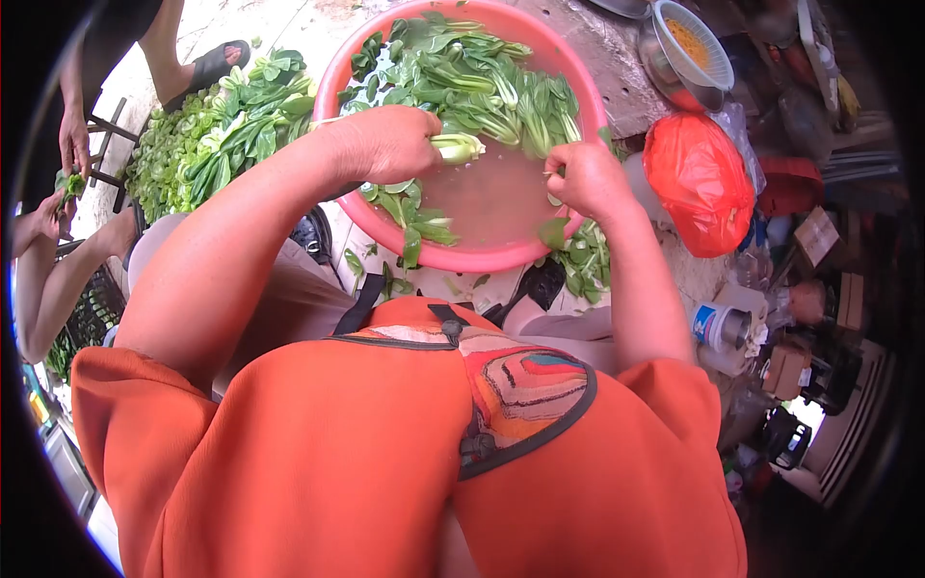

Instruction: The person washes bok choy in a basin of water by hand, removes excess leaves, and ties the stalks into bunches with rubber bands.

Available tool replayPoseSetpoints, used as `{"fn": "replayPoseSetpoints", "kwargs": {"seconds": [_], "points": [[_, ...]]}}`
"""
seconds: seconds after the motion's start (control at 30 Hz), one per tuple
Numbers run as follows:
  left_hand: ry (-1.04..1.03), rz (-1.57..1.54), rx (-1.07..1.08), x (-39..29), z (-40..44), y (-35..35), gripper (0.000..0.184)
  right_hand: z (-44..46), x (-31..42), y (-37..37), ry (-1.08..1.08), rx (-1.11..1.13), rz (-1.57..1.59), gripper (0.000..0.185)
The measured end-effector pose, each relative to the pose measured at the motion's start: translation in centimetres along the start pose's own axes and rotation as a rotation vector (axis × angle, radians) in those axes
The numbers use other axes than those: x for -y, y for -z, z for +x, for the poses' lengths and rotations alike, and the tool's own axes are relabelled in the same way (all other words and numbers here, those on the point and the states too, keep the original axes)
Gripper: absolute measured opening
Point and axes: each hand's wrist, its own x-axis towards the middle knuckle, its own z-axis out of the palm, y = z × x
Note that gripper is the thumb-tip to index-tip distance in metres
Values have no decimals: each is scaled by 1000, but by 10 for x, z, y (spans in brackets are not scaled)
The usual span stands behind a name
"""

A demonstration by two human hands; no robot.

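Observation:
My left hand (390, 144) is closed around a head of bok choy (457, 147), its pale base pointing right over the water. The wide pink basin (453, 256) in front of me holds cloudy water. Bok choy heads (472, 82) float in its far half, and loose leaves (412, 217) lie at the near left. At the basin's right side my right hand (590, 178) is closed in a pinch, and what its fingertips hold is too small to make out. A single leaf (554, 231) shows just below that hand by the rim.
Piled greens (236, 135) lie on the floor left of the basin; more leaves (585, 260) lie at its near right. Another person's hands (69, 154) hold greens at far left. A red plastic bag (699, 183), a colander (692, 43) and a can (721, 328) stand right.

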Motion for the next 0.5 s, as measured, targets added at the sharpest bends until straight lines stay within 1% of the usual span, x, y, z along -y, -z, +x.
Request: {"fn": "replayPoseSetpoints", "kwargs": {"seconds": [0.03, 0.07, 0.1, 0.13, 0.17, 0.2, 0.23, 0.27, 0.3, 0.33, 0.37, 0.4, 0.43, 0.47, 0.5], "points": [[24, -92, -41, 0, 0, 1, 40, -3, -19, 9, -131, 83, -86, 12], [16, -174, -129, 0, -2, 1, 40, -6, -44, 12, -145, 128, -240, 16], [4, -174, -124, -3, -3, 3, 40, -8, -72, 9, -272, 275, -341, 21], [1, -301, -135, -7, -6, 6, 43, -11, -112, -6, -339, 464, -413, 25], [-1, -426, -143, -11, -8, 9, 46, -21, -129, -10, -349, 463, -412, 25], [56, -522, -159, -18, -10, 13, 35, -34, -139, -13, -303, 489, -368, 26], [51, -518, -152, -21, -9, 12, 35, -42, -145, -19, -256, 516, -321, 29], [37, -689, -155, -21, -9, 12, 26, -41, -148, -29, -297, 346, -230, 32], [25, -860, -162, -22, -9, 12, 18, -31, -143, -35, -350, 254, -85, 33], [-8, -956, -105, -25, -13, 19, 16, -17, -136, -43, -399, 163, 61, 33], [-5, -950, -105, -27, -13, 18, 16, -1, -134, -57, -407, 140, 240, 34], [-27, -1081, -138, -29, -13, 16, 15, 14, -131, -72, -412, 116, 419, 34], [-51, -1212, -173, -30, -12, 17, 15, 26, -121, -82, -360, 98, 447, 38], [-48, -1170, -209, -29, -11, 19, 19, 37, -111, -90, -309, 81, 474, 42], [-44, -1165, -214, -29, -11, 19, 19, 48, -102, -97, -304, 80, 479, 42]]}}
